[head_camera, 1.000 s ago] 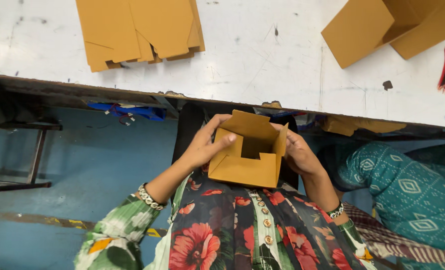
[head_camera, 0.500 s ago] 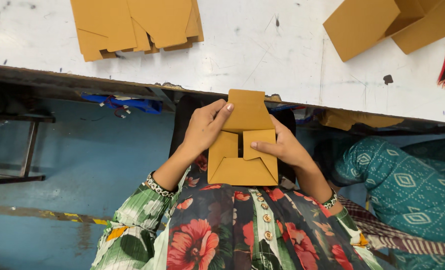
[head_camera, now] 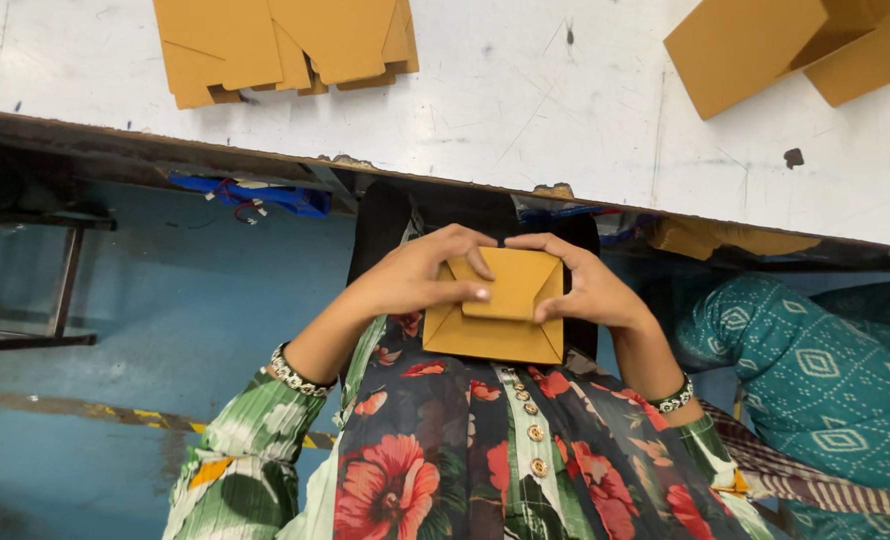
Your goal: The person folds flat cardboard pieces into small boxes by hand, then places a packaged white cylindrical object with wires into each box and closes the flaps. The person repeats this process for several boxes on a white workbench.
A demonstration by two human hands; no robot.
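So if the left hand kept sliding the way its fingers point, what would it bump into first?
Its fingers point across the folded cardboard box toward the right hand, so the left hand would probably meet the right hand's fingertips first. They look nearly touching already, though depth is hard to judge.

Open room above the lap between the floral dress and the white table's edge, filled in the middle by both hands, left hand and right hand, pressed on the small folded box. Clear blue floor on the left side, bounded by a metal frame leg and dangling wires under the table. Crowded on the right side by a teal patterned garment; tabletop open in the centre, flanked by flat cardboard blanks and folded cardboard boxes.
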